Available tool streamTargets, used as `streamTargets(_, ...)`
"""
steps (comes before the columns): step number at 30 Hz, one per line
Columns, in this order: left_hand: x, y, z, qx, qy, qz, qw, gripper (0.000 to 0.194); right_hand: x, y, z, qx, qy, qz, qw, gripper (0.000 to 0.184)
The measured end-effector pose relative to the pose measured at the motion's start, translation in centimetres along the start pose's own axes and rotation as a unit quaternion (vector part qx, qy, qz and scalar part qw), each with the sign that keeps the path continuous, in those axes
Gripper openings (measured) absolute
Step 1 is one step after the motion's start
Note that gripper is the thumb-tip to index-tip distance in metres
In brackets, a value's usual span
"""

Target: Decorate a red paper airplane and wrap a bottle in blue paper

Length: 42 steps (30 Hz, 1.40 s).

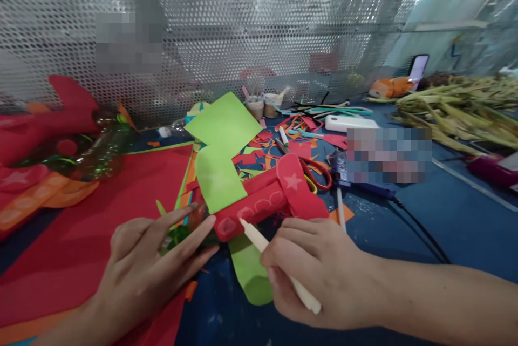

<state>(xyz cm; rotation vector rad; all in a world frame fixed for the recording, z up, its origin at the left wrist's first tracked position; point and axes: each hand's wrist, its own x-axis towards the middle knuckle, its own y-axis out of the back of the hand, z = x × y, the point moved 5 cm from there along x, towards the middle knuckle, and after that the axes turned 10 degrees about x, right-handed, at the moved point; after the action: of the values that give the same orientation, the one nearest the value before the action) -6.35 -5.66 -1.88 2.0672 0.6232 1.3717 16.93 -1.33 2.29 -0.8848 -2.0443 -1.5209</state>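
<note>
My right hand [319, 270] is closed around a cream-coloured marker [259, 241], its tip against a red foam piece [265, 200]. Pale ovals are drawn in a row along this piece, and a star marks its rounded right end. My left hand [156, 265] has its fingers stretched and spread at the piece's left end, fingertips touching it. Beneath those fingers shows part of a clear plastic bottle with a green neck [178, 235]; the thumb is hidden. Light green foam [220, 176] is fixed over the red piece, and another light green flap [253, 276] sticks out below.
Red foam sheets [154, 173] lie at left beside a similar bottle craft [101, 146]. Behind are coloured scraps [254, 160], orange-handled scissors [319, 173] and two small cups [273, 104]. A blue glue gun [366, 187] with a black cord and dried stalks [457, 108] occupy the right.
</note>
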Motion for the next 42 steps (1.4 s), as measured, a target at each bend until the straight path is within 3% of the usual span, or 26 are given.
streamTargets(9, 0.2, 0.5, 1.0, 0.111, -0.106, 0.018, 0.988, 0.068, 0.2, 0.0, -0.2, -0.001, -0.011, -0.008, 1.0, 0.023)
streamTargets(16, 0.5, 0.8, 1.1, 0.101, -0.09, 0.005, 0.991, 0.073, 0.0, 0.3, -0.2, 0.002, -0.012, -0.009, 1.0, 0.027)
streamTargets(28, 0.3, 0.8, 1.1, 0.097, -0.081, -0.006, 0.992, 0.046, 0.1, 0.3, -0.3, 0.001, -0.017, -0.008, 1.0, 0.023)
streamTargets(42, 0.6, 1.0, 1.4, 0.086, -0.063, 0.006, 0.994, 0.057, 0.2, 0.0, -0.1, 0.005, -0.015, -0.003, 1.0, 0.027)
